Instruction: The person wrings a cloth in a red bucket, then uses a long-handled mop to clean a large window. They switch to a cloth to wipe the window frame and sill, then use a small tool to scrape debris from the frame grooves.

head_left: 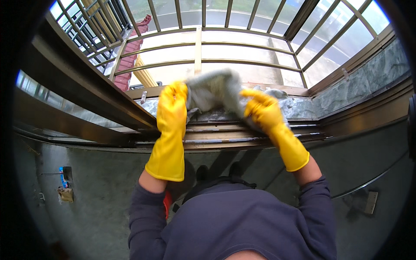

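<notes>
A grey cloth (213, 89), smeared by motion, is held up over the windowsill between my hands. In a yellow rubber glove, my left hand (172, 97) is closed on the cloth's left end. My right hand (262, 110), gloved the same way, has its fingers curled at the cloth's right side; they are slightly blurred, and a grey edge of cloth hangs beneath them. Below the cloth runs the window track (221, 135), brown metal with whitish marks along its grooves. Another grey bundle (276, 93) lies on the sill just behind my right hand.
Metal safety bars (206, 43) close off the far side of the sill. A brown sliding window frame (93, 82) stands at the left. On the floor lie a flat-headed tool (370, 203) at the right and small items (66, 184) at the left. Something red (167, 203) shows beside my left arm.
</notes>
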A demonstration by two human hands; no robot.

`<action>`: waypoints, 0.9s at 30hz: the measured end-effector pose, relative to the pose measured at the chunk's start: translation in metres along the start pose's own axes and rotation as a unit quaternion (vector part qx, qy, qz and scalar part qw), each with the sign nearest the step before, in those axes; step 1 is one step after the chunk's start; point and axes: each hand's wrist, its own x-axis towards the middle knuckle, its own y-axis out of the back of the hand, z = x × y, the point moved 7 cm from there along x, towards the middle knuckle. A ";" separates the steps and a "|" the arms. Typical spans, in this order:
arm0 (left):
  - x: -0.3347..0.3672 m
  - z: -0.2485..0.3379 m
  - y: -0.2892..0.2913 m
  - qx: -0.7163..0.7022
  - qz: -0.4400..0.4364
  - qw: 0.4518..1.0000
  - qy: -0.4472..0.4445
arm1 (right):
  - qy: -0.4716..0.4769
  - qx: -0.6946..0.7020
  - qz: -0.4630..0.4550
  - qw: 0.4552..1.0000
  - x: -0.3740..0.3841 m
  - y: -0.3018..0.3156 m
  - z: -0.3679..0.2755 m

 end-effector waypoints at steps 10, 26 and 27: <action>-0.017 0.125 -0.048 0.151 -0.243 0.901 -0.327 | 0.165 -0.135 0.051 0.976 -0.051 0.066 -0.103; -0.054 0.035 -0.018 0.675 -0.291 0.580 -0.351 | 0.090 -0.762 -0.121 0.630 -0.074 -0.011 -0.096; -0.055 0.034 -0.025 0.663 -0.321 0.603 -0.307 | 0.104 -0.763 -0.118 0.626 -0.074 -0.015 -0.097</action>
